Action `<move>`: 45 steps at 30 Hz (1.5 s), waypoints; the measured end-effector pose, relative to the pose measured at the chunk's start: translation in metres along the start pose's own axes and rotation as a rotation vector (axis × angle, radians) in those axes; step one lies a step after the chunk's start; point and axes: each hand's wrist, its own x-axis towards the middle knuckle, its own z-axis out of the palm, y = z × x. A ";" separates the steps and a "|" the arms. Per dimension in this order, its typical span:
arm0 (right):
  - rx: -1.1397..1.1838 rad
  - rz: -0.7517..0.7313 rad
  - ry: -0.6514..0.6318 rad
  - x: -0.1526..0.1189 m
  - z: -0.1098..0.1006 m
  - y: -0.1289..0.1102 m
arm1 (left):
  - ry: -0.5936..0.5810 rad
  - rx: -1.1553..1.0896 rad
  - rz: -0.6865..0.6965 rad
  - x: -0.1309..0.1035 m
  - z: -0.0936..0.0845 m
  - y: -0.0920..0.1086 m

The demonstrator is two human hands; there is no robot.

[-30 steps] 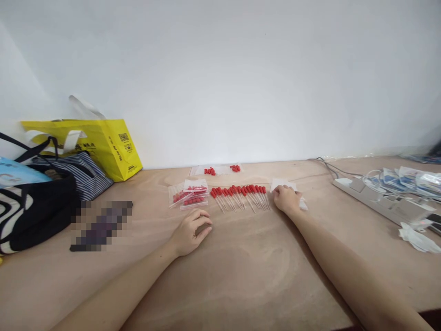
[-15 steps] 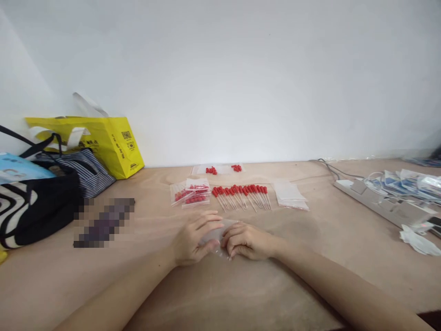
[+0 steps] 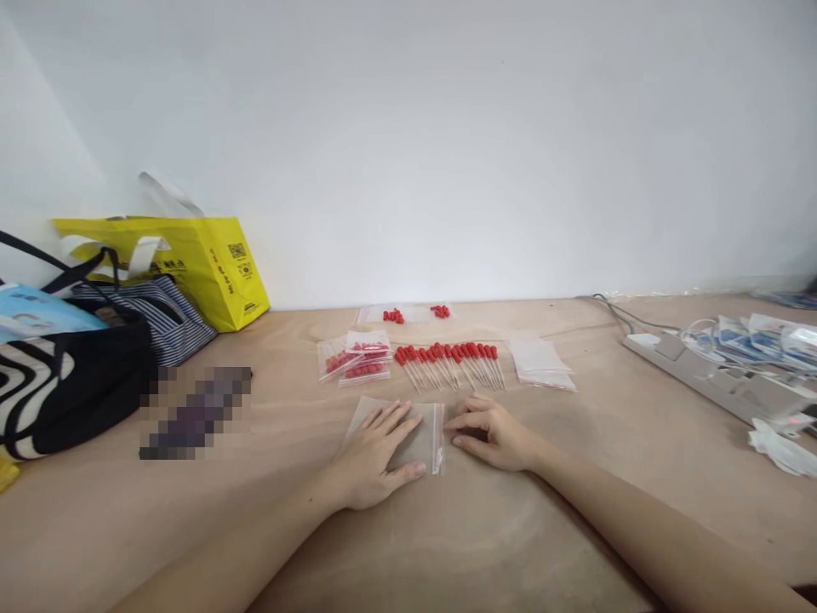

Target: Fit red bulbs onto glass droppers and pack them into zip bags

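A clear zip bag (image 3: 422, 438) lies flat on the table in front of me, its zip edge turned to the right. My left hand (image 3: 376, 455) rests on it with the fingers spread and pressing down. Just beyond the zip edge is my right hand (image 3: 494, 432), fingers bent, with a gap between thumb and forefinger; nothing shows in it. Behind the bag lies a row of thin white sticks with red heads (image 3: 447, 358). To their left are filled zip bags with red-headed sticks (image 3: 358, 362). Flat, pale zip bags (image 3: 541, 364) form a small stack to the right.
Against the wall lies a clear bag with red pieces (image 3: 414, 314). A yellow bag (image 3: 220, 272), a striped pouch (image 3: 172, 315) and a black-and-white bag (image 3: 82, 383) crowd the left. A blurred dark object (image 3: 197, 413) lies nearer. A power strip (image 3: 708, 379) and crumpled white material (image 3: 782, 447) sit right.
My left hand has flattened out over the zip bag. The right hand has let go of the bag's edge and moved right, so the bag now lies spread on the table.
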 end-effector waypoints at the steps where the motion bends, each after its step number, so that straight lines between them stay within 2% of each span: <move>1: 0.002 -0.008 -0.004 0.000 0.002 0.000 | -0.004 0.003 -0.002 0.000 0.000 0.001; 12: -0.095 -0.102 -0.017 0.004 0.005 -0.006 | -0.053 0.078 -0.014 0.001 -0.004 0.003; 21: -0.014 -0.239 -0.199 0.008 0.009 -0.015 | 0.019 0.057 -0.063 0.002 0.005 0.009; 24: -0.005 -0.238 -0.253 0.010 0.007 -0.017 | 0.020 0.045 -0.083 0.001 0.005 0.012; 28: 0.030 -0.211 -0.309 0.013 0.002 -0.013 | 0.018 0.022 -0.084 0.000 -0.005 0.009; 30: 0.067 -0.182 -0.306 0.013 0.000 -0.009 | 0.023 0.017 -0.049 0.000 -0.011 0.006; 34: 0.147 -0.153 -0.291 0.011 0.000 -0.007 | -0.042 -0.010 0.034 0.002 -0.014 0.003; 37: 0.262 -0.134 -0.253 0.011 0.000 -0.008 | -0.043 -0.031 -0.003 0.003 -0.010 0.003; 39: 0.339 -0.057 -0.194 0.014 -0.001 -0.004 | -0.030 -0.044 -0.032 0.004 -0.008 0.002; 41: 0.309 0.128 -0.050 0.021 -0.005 0.007 | -0.019 -0.051 -0.039 0.004 -0.006 0.001; 44: -0.016 0.604 0.304 0.039 -0.016 0.037 | -0.007 -0.055 -0.041 0.004 -0.006 -0.001; 45: -0.138 0.769 0.368 0.045 -0.020 0.048 | -0.004 -0.058 -0.038 0.004 -0.006 -0.002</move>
